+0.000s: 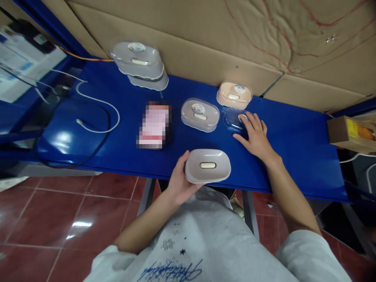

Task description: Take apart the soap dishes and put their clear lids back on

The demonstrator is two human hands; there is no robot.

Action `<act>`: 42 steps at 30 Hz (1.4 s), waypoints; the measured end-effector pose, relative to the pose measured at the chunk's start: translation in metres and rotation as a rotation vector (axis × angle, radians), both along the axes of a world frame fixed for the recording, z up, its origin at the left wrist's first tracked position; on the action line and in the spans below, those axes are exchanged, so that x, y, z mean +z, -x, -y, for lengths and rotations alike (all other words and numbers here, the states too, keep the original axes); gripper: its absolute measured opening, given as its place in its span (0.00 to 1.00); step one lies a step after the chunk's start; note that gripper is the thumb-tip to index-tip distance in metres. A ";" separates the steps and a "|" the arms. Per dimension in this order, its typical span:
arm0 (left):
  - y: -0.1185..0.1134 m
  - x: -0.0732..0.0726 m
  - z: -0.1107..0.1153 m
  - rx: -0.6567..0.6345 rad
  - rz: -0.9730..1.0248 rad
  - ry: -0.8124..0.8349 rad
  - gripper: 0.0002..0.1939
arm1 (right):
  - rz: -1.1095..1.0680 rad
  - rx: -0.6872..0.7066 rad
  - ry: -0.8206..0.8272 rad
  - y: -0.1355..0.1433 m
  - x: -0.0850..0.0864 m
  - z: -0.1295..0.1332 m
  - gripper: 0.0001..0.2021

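My left hand (180, 178) grips a pale grey oval soap dish (194, 172) from its left side, above the table's front edge. A cream bar-shaped piece (208, 165) sits in the slot at the dish's middle. Farther right, my right hand (255, 133) rests with fingers spread on a clear plastic lid (232, 119) lying on the table; the fingertips cover part of its round label. Just behind that lid stands a peach soap dish (229, 96) under a clear labelled cover. To its left is a grey soap dish (205, 121), likewise covered and labelled.
The blue table (299, 149) runs across the view before a cardboard wall (188, 47). Stacked covered dishes (147, 80) stand at the back left. A blurred-out phone-like object (154, 125), a white cable (119, 117) and a cardboard box (342, 135) are also around.
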State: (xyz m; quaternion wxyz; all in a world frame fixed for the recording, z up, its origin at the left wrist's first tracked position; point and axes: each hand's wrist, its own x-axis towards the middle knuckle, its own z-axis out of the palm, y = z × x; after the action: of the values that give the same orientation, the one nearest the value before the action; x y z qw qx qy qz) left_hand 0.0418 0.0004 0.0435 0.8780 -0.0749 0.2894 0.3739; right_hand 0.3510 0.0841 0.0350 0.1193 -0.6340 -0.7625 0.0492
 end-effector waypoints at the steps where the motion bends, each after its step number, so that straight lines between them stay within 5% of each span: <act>1: -0.001 -0.001 0.000 -0.005 -0.020 0.015 0.17 | -0.016 0.006 -0.014 -0.003 -0.002 -0.001 0.36; 9: -0.005 -0.004 -0.006 -0.054 -0.068 -0.045 0.23 | -0.423 0.259 -0.042 0.031 0.028 0.043 0.32; 14: -0.007 0.004 -0.007 -0.064 -0.060 -0.218 0.33 | -0.420 0.432 0.015 0.070 0.041 0.084 0.34; 31: -0.006 0.005 0.003 -0.064 -0.206 -0.314 0.33 | -0.187 0.574 -0.178 0.076 0.032 0.103 0.44; 42: -0.012 -0.002 0.001 -0.079 -0.122 -0.362 0.36 | -0.213 0.535 -0.083 0.077 0.017 0.102 0.47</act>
State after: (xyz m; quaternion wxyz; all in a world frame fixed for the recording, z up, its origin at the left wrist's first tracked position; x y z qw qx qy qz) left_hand 0.0542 -0.0011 0.0414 0.8720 0.1185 0.2729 0.3888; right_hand 0.2738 -0.0181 0.0518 0.2071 -0.3963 -0.8872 0.1140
